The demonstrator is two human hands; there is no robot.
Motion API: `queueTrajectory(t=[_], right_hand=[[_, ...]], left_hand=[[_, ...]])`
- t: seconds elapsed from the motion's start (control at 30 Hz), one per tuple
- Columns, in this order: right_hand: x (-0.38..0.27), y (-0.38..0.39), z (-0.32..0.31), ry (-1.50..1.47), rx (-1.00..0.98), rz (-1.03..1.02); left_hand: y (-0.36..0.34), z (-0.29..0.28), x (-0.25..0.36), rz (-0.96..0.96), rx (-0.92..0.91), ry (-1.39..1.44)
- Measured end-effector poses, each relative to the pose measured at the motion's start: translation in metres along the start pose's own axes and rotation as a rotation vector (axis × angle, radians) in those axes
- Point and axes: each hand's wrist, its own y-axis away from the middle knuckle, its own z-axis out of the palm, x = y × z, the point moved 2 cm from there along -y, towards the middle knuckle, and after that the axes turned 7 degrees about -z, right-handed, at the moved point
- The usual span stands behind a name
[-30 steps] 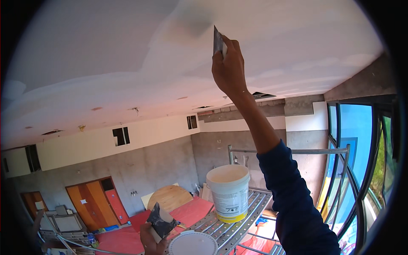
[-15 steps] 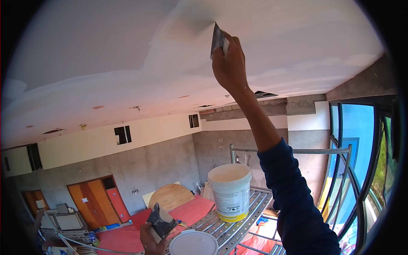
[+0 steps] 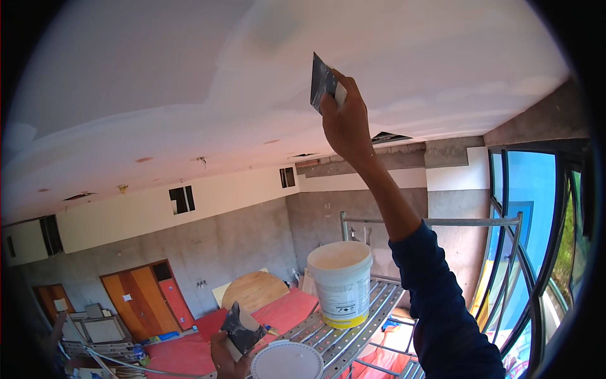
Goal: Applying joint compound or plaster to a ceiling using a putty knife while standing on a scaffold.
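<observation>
My right hand (image 3: pixel 346 120) is raised to the white ceiling (image 3: pixel 189 76) and grips a flat metal putty knife (image 3: pixel 322 82) whose blade rests against the plaster. A grey smear of fresh filler (image 3: pixel 278 25) lies on the ceiling just above and left of the blade. My left hand (image 3: pixel 226 360) is low at the bottom edge and holds a second putty-caked scraper (image 3: pixel 240 330) upright. A white plastic bucket (image 3: pixel 341 284) stands open on the perforated metal scaffold platform (image 3: pixel 366 328), with its round white lid (image 3: pixel 285 361) lying beside my left hand.
A scaffold guard rail (image 3: pixel 442 222) runs behind the bucket. Dark-framed windows (image 3: pixel 536 240) fill the right side. Far below lie red sheets (image 3: pixel 189 354), a round wooden board (image 3: pixel 252 292) and orange doors (image 3: pixel 142 297) against grey concrete walls.
My right hand has drawn the putty knife down and slightly right across the ceiling, away from the grey smear. My left hand stays put.
</observation>
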Motion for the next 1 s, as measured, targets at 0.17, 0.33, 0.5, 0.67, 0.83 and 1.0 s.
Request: queueTrajectory(t=[0.17,0.33,0.5,0.67,0.83,1.0], right_hand=[[-0.013,-0.006,-0.015,-0.151,-0.012,0.109],[0.015,0.039,-0.017,-0.614,-0.137,0.342],[0.105,0.164,-0.062,-0.202,-0.423,0.499],[0.169,0.321,-0.087,0.664,-1.261,0.403],[0.199,0.404,-0.099,0.708,-1.322,0.463],[0.195,0.409,-0.108,0.837,-1.391,0.290]], left_hand=[[0.007,-0.008,0.002,-0.006,0.006,-0.025],[0.028,0.002,-0.001,0.006,0.125,0.012],[0.037,-0.023,-0.001,0.002,0.177,-0.139],[0.041,-0.033,0.006,-0.036,0.177,-0.136],[0.043,-0.038,-0.009,-0.046,0.234,-0.140],[0.055,-0.052,-0.014,-0.086,0.265,-0.104]])
